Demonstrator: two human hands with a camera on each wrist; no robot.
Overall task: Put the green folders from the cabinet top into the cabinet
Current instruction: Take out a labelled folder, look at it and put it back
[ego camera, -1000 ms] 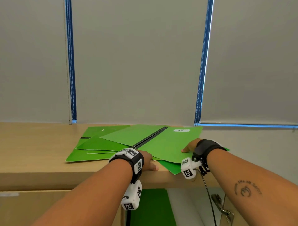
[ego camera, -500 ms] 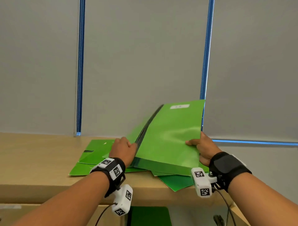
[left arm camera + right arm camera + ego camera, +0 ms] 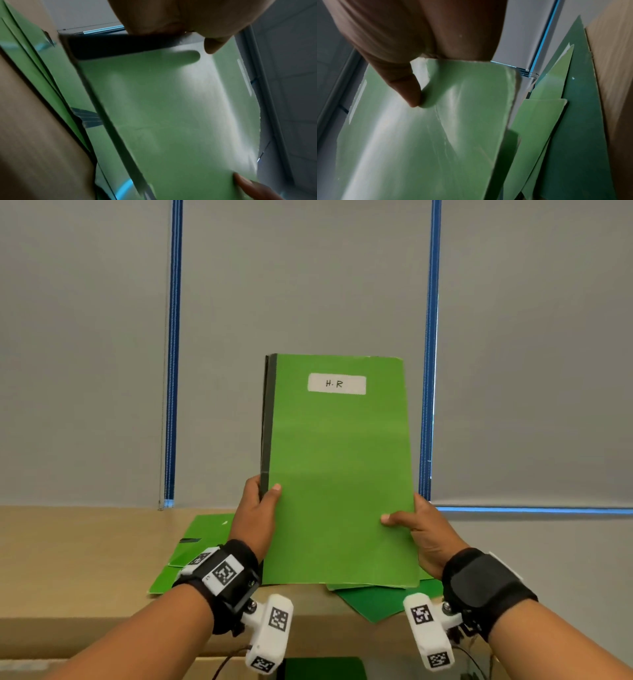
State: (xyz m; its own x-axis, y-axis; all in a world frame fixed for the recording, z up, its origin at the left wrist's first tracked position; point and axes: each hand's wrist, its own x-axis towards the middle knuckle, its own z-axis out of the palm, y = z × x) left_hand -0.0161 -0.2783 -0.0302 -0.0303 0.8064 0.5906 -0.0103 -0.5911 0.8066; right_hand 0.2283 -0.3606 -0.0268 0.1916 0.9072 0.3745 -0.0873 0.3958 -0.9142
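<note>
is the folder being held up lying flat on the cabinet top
No, the green folder labelled H.R stands upright, gripped by the left hand and right hand above the cabinet top.

I see grey roller blinds (image 3: 301, 285) filling the background, blue strips (image 3: 176, 354) showing in the gaps between them. A bead chain (image 3: 163, 440) hangs beside the left strip. Grey wall (image 3: 548, 542) sits below the right blind.

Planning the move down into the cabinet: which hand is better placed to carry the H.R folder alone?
Probably left: the left hand wraps the H.R folder at its stiff black spine, while the right hand only pinches the loose open edge.
</note>
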